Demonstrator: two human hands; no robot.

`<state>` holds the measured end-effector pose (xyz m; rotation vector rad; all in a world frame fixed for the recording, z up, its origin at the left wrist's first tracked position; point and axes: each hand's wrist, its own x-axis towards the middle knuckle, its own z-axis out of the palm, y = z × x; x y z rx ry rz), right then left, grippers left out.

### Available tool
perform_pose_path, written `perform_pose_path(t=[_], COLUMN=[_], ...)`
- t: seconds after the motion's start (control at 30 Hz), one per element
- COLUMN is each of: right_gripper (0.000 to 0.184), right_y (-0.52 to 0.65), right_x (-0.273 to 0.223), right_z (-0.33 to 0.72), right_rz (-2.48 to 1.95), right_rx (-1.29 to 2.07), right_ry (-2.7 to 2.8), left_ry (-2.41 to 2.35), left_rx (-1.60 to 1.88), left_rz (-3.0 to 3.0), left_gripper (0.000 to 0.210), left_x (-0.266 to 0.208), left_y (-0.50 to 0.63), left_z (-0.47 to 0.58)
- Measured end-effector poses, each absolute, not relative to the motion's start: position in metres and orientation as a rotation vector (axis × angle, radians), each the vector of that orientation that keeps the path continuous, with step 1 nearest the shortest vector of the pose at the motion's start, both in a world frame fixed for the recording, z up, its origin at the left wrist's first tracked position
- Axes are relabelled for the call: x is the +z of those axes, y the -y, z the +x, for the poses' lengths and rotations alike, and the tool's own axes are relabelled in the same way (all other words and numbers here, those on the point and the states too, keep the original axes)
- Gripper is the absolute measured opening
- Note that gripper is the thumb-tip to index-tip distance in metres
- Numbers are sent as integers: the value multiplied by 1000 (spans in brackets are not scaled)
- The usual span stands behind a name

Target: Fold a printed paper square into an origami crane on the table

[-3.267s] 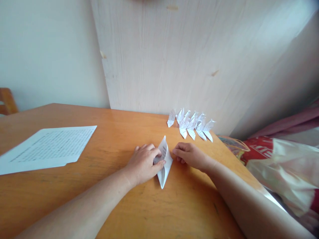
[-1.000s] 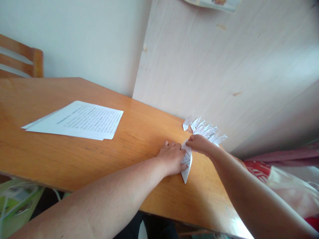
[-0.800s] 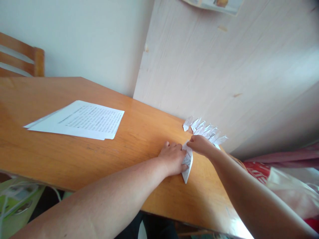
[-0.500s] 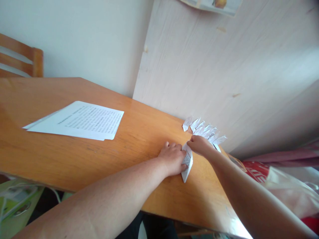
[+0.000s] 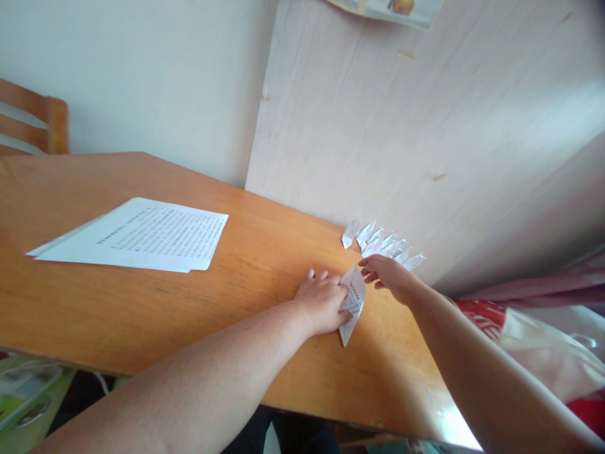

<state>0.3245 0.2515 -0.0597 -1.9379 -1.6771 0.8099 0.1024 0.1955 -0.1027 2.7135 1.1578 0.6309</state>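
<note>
A folded piece of printed paper point(image 5: 350, 302), pointed at its top and bottom, lies on the wooden table. My left hand point(image 5: 324, 302) holds it down from the left, with thumb and fingers on its surface. My right hand point(image 5: 380, 272) is open just right of the paper's upper tip, fingers loosely apart and nothing seen in them. Beyond it, several small folded paper pieces point(image 5: 373, 239) lie in a row along the wall. My right hand and forearm hide part of that row.
On the left of the table point(image 5: 265, 252) lies a stack of printed sheets point(image 5: 165, 233). A chair point(image 5: 57, 126) stands at the far left. Red and white bags point(image 5: 534, 347) are beyond the right edge. A pale board wall point(image 5: 359, 126) borders the table's back.
My right hand has opened from a closed pinch at the paper's upper edge and lifted slightly off. My left hand stays on the paper. The view has shifted a little.
</note>
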Motion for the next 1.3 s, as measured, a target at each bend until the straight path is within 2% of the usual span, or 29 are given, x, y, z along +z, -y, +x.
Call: perform_pose_path(t=[0.17, 0.33, 0.8, 1.17, 1.3], right_gripper=[18, 22, 9, 15, 15], right_y=[-243, -237, -251, -268, -268], right_x=[-72, -80, -61, -62, -61], right_z=[335, 327, 299, 301, 302], right_rz=[-1703, -1625, -1908, -2025, -2048], right_rx=[1130, 1193, 795, 432, 457], right_ry=[1529, 1524, 1625, 1801, 1756], left_ry=[-1167, -1153, -1151, -1154, -1158], left_rx=[655, 654, 587, 599, 598], left_rz=[2726, 2723, 2713, 2735, 2737], left_gripper=[35, 34, 36, 37, 37], left_x=[-104, -105, -100, -103, -102], left_y=[-196, -197, -196, -197, -196], left_z=[103, 103, 100, 102, 102])
